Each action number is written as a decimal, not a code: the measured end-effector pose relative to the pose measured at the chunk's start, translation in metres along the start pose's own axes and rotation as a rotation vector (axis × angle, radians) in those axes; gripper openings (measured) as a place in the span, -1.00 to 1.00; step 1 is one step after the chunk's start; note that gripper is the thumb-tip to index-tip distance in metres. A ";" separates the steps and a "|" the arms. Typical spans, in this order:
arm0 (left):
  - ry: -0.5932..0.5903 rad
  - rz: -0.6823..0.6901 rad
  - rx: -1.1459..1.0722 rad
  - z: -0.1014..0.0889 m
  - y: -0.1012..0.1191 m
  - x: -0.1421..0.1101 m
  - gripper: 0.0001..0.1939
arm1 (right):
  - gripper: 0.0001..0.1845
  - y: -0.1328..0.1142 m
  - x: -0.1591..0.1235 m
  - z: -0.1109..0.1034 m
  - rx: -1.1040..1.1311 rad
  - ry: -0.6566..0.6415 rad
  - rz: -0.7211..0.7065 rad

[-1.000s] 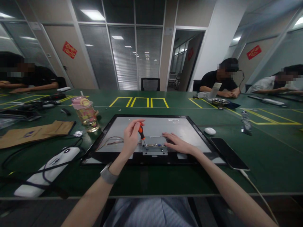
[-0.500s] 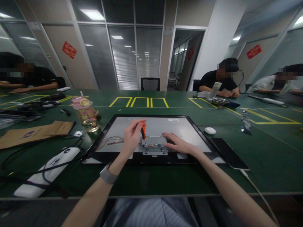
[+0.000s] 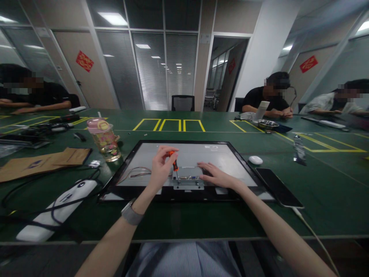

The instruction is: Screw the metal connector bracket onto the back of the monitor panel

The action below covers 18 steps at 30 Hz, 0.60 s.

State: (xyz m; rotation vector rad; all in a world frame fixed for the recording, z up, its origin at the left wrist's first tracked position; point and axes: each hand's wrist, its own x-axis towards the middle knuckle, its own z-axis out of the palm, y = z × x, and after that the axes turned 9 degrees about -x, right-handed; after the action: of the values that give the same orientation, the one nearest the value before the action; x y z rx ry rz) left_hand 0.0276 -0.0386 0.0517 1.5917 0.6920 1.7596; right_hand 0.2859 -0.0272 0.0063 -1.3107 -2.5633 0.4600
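A flat monitor panel point(image 3: 225, 154) lies back-side up on the green table point(image 3: 201, 219) before me. My left hand point(image 3: 160, 169) is closed around a small orange-handled screwdriver point(image 3: 173, 164), held upright with its tip on the metal connector bracket point(image 3: 188, 181) near the panel's front edge. My right hand point(image 3: 215, 175) lies flat with fingers stretched out on the panel, just right of the bracket. A bundle of thin wires point(image 3: 135, 172) runs across the panel's left part.
A pink-lidded cup point(image 3: 104, 139) and brown paper bags point(image 3: 43, 161) sit to the left, with a white panda-patterned case point(image 3: 54, 209) and black cables. A white mouse point(image 3: 255, 159) and a black phone point(image 3: 278, 186) lie right. Other people sit at the far sides.
My left hand's fingers have shifted around the screwdriver handle, which sits slightly lower and more upright. My right hand has stayed in place.
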 end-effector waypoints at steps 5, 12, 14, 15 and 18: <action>0.034 -0.068 -0.085 0.000 -0.001 -0.002 -0.72 | -0.29 -0.001 -0.001 -0.001 -0.009 -0.008 0.005; 0.045 -0.012 0.031 0.002 0.002 -0.004 -0.80 | -0.32 0.002 0.000 0.000 -0.010 -0.010 0.000; 0.050 0.010 0.053 0.002 0.002 -0.004 -0.82 | -0.32 0.003 0.000 0.000 -0.009 -0.013 -0.003; 0.049 0.007 0.048 0.002 0.002 -0.003 -0.80 | -0.32 0.003 0.000 0.001 -0.010 -0.014 -0.005; 0.041 -0.017 0.000 0.001 0.001 -0.003 -0.71 | -0.33 0.004 0.001 0.002 -0.015 -0.007 -0.013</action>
State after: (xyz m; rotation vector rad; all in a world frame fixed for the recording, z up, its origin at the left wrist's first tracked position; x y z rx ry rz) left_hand 0.0289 -0.0416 0.0510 1.5494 0.7234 1.7836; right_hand 0.2882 -0.0244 0.0031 -1.2988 -2.5845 0.4441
